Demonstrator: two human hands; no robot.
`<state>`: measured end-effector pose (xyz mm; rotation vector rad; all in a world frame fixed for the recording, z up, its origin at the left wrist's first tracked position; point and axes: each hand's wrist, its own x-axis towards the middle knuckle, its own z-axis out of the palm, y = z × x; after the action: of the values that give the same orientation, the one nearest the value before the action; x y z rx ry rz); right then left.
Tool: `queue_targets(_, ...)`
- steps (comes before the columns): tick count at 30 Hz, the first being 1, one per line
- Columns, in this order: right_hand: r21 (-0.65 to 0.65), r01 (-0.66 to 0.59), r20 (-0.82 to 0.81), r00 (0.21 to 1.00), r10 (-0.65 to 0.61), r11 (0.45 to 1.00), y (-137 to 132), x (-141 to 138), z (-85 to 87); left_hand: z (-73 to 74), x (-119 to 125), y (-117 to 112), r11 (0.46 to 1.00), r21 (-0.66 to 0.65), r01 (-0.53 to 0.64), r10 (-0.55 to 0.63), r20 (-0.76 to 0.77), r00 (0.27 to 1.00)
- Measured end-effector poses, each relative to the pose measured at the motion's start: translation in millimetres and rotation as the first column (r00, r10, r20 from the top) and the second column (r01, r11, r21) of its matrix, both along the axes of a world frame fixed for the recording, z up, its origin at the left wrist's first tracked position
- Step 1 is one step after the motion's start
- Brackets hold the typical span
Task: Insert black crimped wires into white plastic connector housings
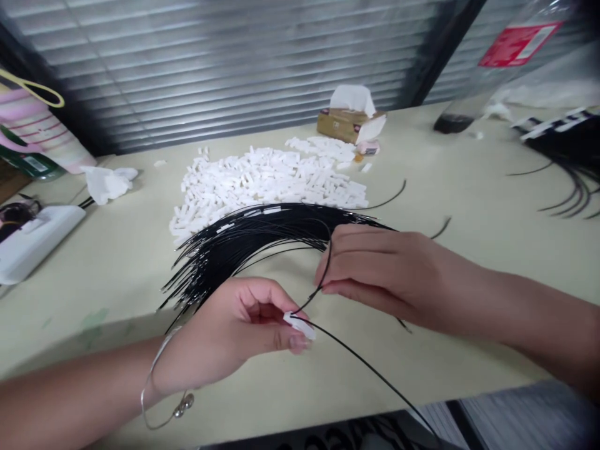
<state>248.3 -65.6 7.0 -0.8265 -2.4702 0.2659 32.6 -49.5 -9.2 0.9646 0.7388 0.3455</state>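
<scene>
Pale table (pixel 422 181) under wires (pixel 276 224) — blinds (pixel 234 69) behind

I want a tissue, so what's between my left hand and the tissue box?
In the head view, a bundle of black wires lies nearer your left hand; beyond it, a pile of white pieces stretches toward the tissue box.

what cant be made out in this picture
Head view, white piece: pinched part, covered by the left hand.
Head view, black wire pile: much of its right end, hidden behind the right hand.
Head view, bottle: top, cut off by the upper edge.
</scene>
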Motion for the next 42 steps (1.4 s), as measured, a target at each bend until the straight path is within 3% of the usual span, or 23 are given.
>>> queue_targets(6, 0.133, -0.009, 0.007, 1.000, 0.008, 0.991, -12, -6, -2.0, 0.7, -2, -2, 1.000, 0.003, 0.014, -0.014, -0.002, 1.000)
queue_targets(23, 0.152, 0.022, 0.009, 1.000, -0.023, 0.988, -17, -9, -3.5, 2.5, -1, -2, 1.000, 0.010, 0.016, -0.016, -0.030, 0.999)
queue_targets(29, 0.177, 0.027, 0.020, 0.999, -0.031, 0.984, -17, -12, -1.4, 1.7, -1, 0, 0.999, -0.046, 0.015, -0.015, 0.002, 1.000)
queue_targets(42, 0.138, 0.042, -0.032, 0.999, -0.037, 0.990, -17, -15, -3.0, 1.9, -1, 0, 0.999, -0.043, 0.024, -0.025, -0.017, 1.000)
